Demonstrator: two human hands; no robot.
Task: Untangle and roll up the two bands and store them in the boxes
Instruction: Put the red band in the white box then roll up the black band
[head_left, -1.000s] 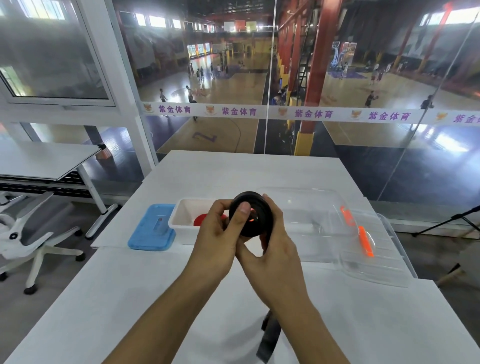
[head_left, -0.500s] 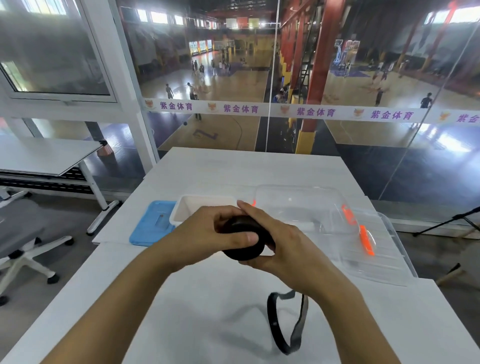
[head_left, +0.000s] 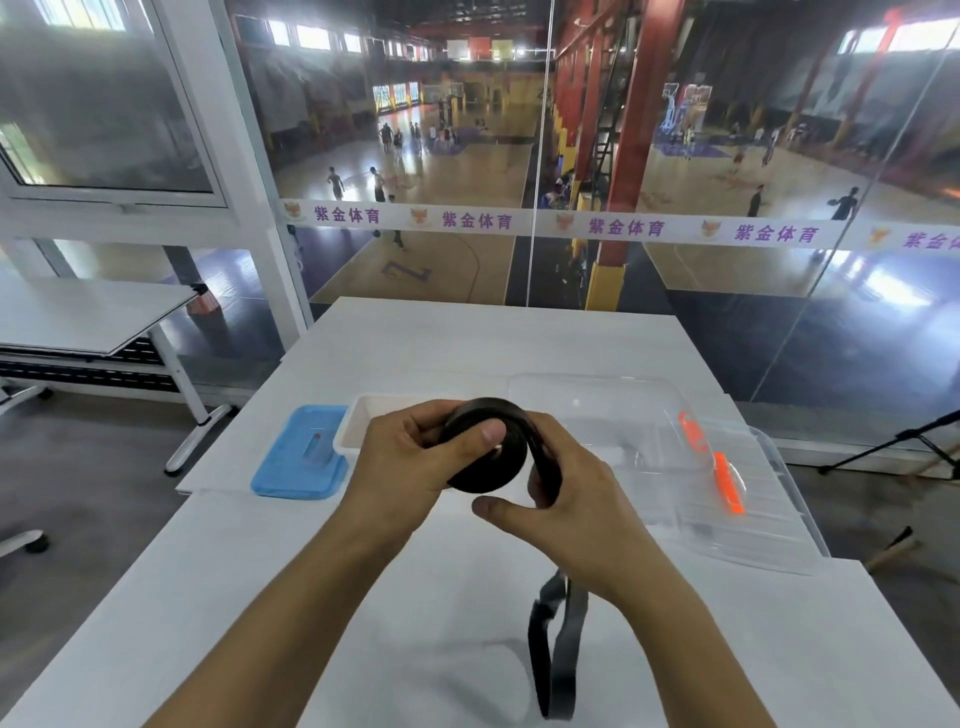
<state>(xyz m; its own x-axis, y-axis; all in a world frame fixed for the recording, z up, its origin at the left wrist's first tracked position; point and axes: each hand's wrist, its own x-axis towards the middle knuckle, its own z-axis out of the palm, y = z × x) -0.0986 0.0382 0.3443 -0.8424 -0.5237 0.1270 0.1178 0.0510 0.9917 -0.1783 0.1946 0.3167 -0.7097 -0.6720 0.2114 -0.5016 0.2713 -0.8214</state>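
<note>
I hold a black band wound into a thick roll above the white table. My left hand grips the roll, thumb pressed on its face. My right hand holds the band's strip where it leaves the roll; the loose tail hangs down as a loop under my right wrist. Behind my hands lies a small white box, its inside mostly hidden. To the right stands a larger clear box with orange clips.
A blue lid lies left of the white box. A clear lid rests by the clear box near the table's right edge. A glass wall stands behind the table. Another table is at the left.
The roll has turned in my hands and my right hand has shifted to the strip at the roll's right side. The hanging tail has swung a little.
</note>
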